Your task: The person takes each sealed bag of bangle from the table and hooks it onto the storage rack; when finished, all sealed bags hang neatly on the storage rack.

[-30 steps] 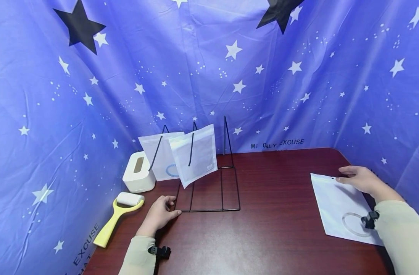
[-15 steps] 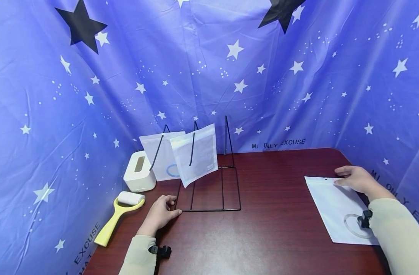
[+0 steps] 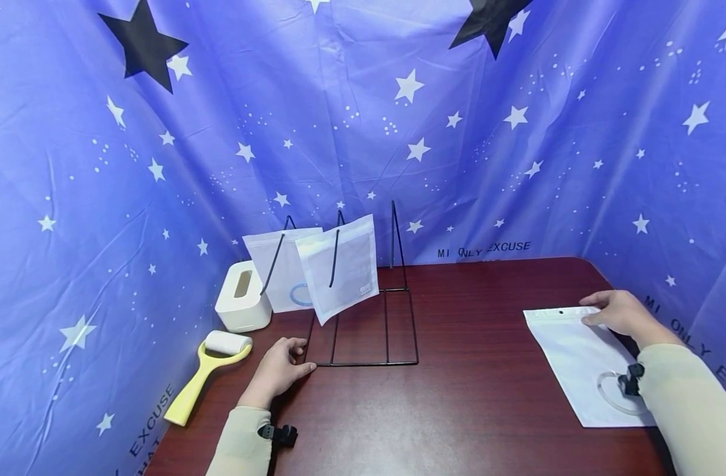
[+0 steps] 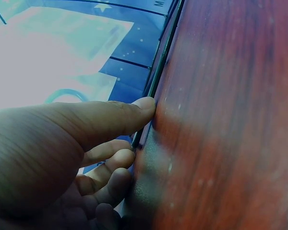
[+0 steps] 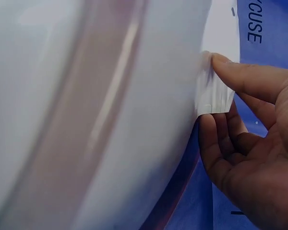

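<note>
In the head view, a black wire rack (image 3: 363, 364) stands left of centre, two white zip bags hanging on its prongs. The front bag (image 3: 351, 271) overlaps the rear bag (image 3: 275, 264), which shows a blue ring. My left hand (image 3: 276, 373) holds the rack's near left corner; in the left wrist view the thumb (image 4: 120, 115) lies against the wire with the fingers curled below. At the right, my right hand (image 3: 621, 314) pinches the top right corner of another white zip bag (image 3: 577, 357). This bag has a punched hole near its top edge and a pale ring on its front, partly hidden by the sleeve.
A white tissue box (image 3: 244, 311) stands at the rack's left. In front of it lies a yellow-handled roller (image 3: 190, 387) with a white head. The dark red table (image 3: 458, 396) is bordered by a blue star-patterned curtain (image 3: 351, 132). One rack prong (image 3: 394, 231) carries no bag.
My right hand has shifted slightly left with the bag, whose top edge has swung left and a little nearer. The left hand keeps its place at the rack corner.
</note>
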{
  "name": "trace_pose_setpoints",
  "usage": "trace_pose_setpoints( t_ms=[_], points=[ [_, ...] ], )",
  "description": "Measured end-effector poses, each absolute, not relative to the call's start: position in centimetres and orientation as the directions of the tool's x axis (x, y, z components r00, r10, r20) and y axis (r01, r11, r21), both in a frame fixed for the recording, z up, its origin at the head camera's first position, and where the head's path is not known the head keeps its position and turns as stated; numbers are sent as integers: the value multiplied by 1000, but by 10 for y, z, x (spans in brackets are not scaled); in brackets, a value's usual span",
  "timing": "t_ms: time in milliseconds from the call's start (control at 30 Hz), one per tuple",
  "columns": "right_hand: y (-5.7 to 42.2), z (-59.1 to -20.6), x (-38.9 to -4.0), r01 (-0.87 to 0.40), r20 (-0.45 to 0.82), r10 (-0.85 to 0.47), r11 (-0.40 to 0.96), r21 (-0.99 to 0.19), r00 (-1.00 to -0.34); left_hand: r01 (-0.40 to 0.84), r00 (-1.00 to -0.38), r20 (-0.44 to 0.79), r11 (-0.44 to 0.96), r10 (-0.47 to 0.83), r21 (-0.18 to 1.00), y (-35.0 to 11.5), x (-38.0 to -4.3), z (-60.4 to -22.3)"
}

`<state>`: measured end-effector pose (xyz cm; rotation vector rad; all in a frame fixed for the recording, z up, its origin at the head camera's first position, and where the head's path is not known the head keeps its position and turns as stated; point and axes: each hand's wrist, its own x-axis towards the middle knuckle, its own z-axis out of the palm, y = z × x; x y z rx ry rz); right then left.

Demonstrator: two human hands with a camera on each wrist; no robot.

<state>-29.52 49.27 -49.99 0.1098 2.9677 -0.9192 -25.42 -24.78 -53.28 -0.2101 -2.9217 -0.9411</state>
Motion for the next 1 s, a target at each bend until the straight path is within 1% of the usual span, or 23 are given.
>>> trace_pose_setpoints(
  t_ms=[233, 600, 1000],
  points=[
    [494, -500, -294, 103, -71, 75, 805, -585, -995, 158, -987, 118, 805, 110, 572, -248, -254, -534],
    [495, -498, -284, 111, -50, 101, 793, -599, -994, 163, -986, 120, 802, 115, 575, -246, -254, -534],
    [482, -476, -277, 5, 109, 86, 809, -588, -990, 153, -988, 114, 798, 106, 583, -247, -253, -532]
  ],
)
